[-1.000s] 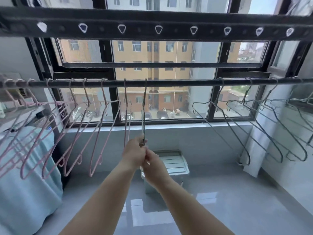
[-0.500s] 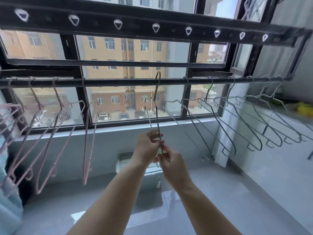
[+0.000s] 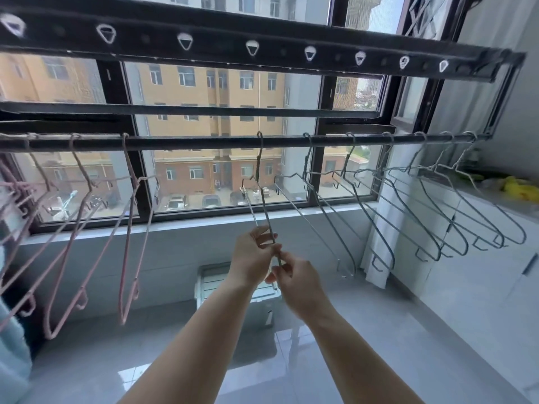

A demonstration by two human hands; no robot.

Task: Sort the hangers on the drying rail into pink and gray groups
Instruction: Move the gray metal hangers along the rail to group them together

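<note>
A dark drying rail runs across in front of the window. Several pink hangers hang on its left part. Several gray hangers hang on its right part. One gray hanger hooks over the rail near the middle, seen edge-on. My left hand pinches its lower wires. Just below, my right hand grips the same hanger's bottom end. The two hands touch each other.
A second perforated bar runs above the rail. A white lidded bin stands on the glossy floor under my arms. A counter with yellow items is at the right. Light blue fabric hangs at the far left.
The gray hanger in both hands has moved right along the rail, away from the pink group and close to the gray group. The view has turned to the right with it.
</note>
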